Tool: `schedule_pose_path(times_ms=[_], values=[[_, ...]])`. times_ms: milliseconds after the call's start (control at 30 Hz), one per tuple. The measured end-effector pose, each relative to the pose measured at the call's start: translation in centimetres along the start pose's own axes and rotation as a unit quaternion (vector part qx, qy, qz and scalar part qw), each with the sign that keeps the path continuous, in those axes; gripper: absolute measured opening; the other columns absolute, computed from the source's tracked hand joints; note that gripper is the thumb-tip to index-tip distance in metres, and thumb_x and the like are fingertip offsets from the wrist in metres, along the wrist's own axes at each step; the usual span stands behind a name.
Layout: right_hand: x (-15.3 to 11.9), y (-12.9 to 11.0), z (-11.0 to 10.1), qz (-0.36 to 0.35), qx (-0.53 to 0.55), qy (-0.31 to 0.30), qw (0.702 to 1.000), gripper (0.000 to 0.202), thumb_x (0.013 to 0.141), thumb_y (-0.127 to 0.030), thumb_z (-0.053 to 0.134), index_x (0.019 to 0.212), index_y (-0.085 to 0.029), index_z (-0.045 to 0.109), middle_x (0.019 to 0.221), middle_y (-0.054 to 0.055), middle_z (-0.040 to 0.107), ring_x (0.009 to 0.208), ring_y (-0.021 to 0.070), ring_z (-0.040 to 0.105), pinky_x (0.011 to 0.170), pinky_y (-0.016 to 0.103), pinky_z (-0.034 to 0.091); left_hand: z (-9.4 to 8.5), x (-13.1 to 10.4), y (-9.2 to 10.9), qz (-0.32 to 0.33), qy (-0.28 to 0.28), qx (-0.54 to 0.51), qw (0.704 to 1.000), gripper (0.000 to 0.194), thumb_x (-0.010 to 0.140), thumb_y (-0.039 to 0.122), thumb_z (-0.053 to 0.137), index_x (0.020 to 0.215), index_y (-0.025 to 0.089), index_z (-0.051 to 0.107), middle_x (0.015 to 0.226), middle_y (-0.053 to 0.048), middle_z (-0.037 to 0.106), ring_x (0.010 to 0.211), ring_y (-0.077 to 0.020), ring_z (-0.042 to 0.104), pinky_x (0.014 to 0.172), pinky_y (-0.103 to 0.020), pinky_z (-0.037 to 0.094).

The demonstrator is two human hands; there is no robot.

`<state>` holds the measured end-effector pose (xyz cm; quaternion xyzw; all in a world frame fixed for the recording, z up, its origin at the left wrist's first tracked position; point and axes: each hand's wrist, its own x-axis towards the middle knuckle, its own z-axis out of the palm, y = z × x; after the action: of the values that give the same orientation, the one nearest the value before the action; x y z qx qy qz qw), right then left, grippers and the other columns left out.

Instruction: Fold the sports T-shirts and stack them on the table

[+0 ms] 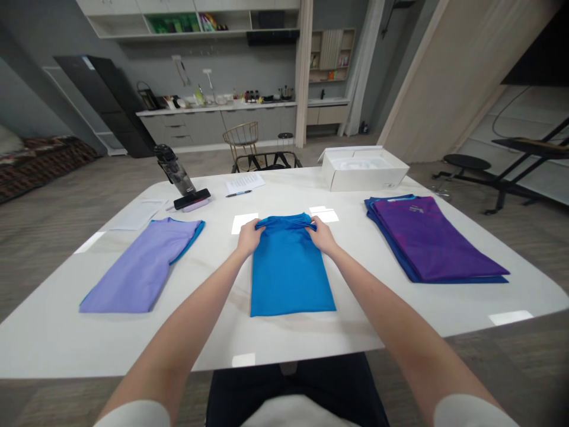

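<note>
A bright blue cloth garment [291,276] lies folded into a near-rectangle at the middle of the white table. Its far edge is bunched up between my hands. My left hand [251,237] pinches the far left corner of the garment. On the far right corner, my right hand [322,236] grips the fabric in the same way. To the left lies a folded lavender garment [137,267] with blue showing along its edge. A stack on the right has a folded purple garment [438,240] on top and dark blue cloth beneath it.
The white table [213,338] has a handheld vacuum [180,178] at the back left, papers [244,182], a pen [239,193] and an open white box [364,172] at the back right. Chairs stand beyond its far edge.
</note>
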<state>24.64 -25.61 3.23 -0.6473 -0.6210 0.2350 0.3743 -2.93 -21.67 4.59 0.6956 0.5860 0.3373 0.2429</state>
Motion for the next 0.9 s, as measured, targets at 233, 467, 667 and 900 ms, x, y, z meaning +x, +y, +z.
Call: schedule_pose_path(times_ms=[233, 467, 667, 900], values=[[-9.4, -2.6, -5.4, -0.104, 0.094, 0.097, 0.985, 0.022, 0.088, -0.026, 0.052, 0.110, -0.025, 0.057, 0.107, 0.007, 0.073, 0.101, 0.0262, 0.067, 0.091, 0.037, 0.050, -2.8, -5.7, 4.6, 0.135, 0.019, -0.114, 0.984, 0.021, 0.090, 0.035, 0.060, 0.103, 0.022, 0.070, 0.097, -0.002, 0.073, 0.086, -0.0178, 0.065, 0.080, -0.029, 0.051], [-16.9, -2.3, -13.4, -0.137, 0.059, 0.207, 0.967, 0.022, 0.092, -0.026, 0.053, 0.112, -0.025, 0.060, 0.104, 0.006, 0.072, 0.097, 0.0244, 0.067, 0.089, 0.035, 0.051, -0.7, -7.0, 14.2, 0.251, -0.002, -0.141, 0.958, 0.021, 0.092, 0.030, 0.057, 0.107, 0.023, 0.069, 0.105, -0.004, 0.073, 0.096, -0.0194, 0.067, 0.083, -0.030, 0.053], [-22.5, -0.8, -22.8, -0.122, 0.023, 0.354, 0.927, 0.022, 0.095, -0.032, 0.055, 0.115, -0.025, 0.062, 0.109, 0.006, 0.070, 0.104, 0.0253, 0.065, 0.097, 0.039, 0.051, 4.2, -9.5, 24.6, 0.368, -0.037, -0.189, 0.910, 0.018, 0.092, 0.025, 0.059, 0.106, 0.022, 0.070, 0.102, -0.003, 0.073, 0.092, -0.0172, 0.066, 0.078, -0.026, 0.053], [-18.1, 5.0, -36.5, -0.130, 0.016, 0.389, 0.912, 0.022, 0.088, -0.035, 0.066, 0.107, -0.024, 0.064, 0.099, 0.001, 0.069, 0.096, 0.0210, 0.063, 0.097, 0.039, 0.050, 13.6, -7.8, 32.8, 0.298, -0.083, -0.330, 0.892, 0.013, 0.093, 0.030, 0.063, 0.103, 0.022, 0.066, 0.093, 0.000, 0.068, 0.084, -0.0142, 0.062, 0.072, -0.023, 0.050]])
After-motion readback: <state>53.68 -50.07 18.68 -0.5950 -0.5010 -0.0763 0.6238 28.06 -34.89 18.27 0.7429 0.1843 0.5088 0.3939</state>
